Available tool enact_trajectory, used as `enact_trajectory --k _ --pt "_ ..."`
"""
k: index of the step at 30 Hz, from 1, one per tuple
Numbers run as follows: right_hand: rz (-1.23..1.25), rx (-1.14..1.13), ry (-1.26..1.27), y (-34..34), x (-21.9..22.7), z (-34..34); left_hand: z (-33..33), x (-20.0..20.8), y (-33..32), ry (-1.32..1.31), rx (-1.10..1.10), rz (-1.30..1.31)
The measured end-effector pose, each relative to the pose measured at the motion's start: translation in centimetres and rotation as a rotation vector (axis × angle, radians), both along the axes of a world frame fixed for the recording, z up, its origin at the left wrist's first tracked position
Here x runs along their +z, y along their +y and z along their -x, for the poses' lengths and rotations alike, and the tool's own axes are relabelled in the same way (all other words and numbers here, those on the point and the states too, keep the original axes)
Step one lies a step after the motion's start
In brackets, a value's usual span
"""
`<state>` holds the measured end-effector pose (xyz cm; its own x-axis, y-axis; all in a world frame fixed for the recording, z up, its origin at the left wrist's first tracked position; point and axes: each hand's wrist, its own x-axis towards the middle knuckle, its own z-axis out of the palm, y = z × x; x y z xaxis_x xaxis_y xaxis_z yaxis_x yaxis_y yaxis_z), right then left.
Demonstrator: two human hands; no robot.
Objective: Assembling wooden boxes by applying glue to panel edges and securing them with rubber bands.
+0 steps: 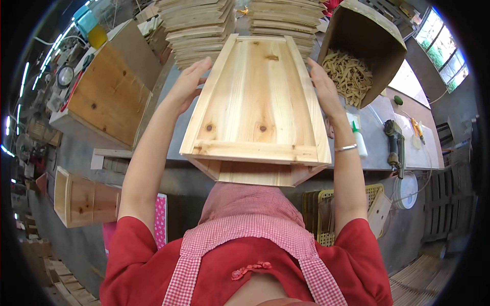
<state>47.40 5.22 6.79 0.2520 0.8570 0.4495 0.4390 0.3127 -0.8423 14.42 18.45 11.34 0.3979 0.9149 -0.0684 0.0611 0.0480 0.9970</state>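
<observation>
A tapered box of pale, knotty wood lies in front of me, its narrow end away and its wide end toward my apron. Raised strips frame its top panel, and the near end shows a hollow inside. My left hand is beside the box's far left edge, fingers stretched out and apart from the strip. On the far right edge my right hand lies alongside with straight fingers; its thumb and palm are partly hidden, so contact cannot be told.
Stacks of thin wooden panels stand behind the box. At right are a carton of wood strips, a glue bottle and a nail gun. A large wooden box and a small wooden box are at left.
</observation>
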Motion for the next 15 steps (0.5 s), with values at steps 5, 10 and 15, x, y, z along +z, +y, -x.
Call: enact_trajectory --k 5,10,15 --pt "-0.042 -0.025 -0.045 1.9 -0.7 -0.6 -3.2 0.0 0.6 0.179 -0.174 -0.171" --pt "-0.152 -0.06 -0.047 2.2 -1.9 -0.8 -3.9 -0.5 1.6 0.246 -0.128 -0.267" --pt "-0.115 -0.042 0.075 2.5 -0.3 0.6 -3.2 -1.1 2.6 0.179 -0.094 -0.227"
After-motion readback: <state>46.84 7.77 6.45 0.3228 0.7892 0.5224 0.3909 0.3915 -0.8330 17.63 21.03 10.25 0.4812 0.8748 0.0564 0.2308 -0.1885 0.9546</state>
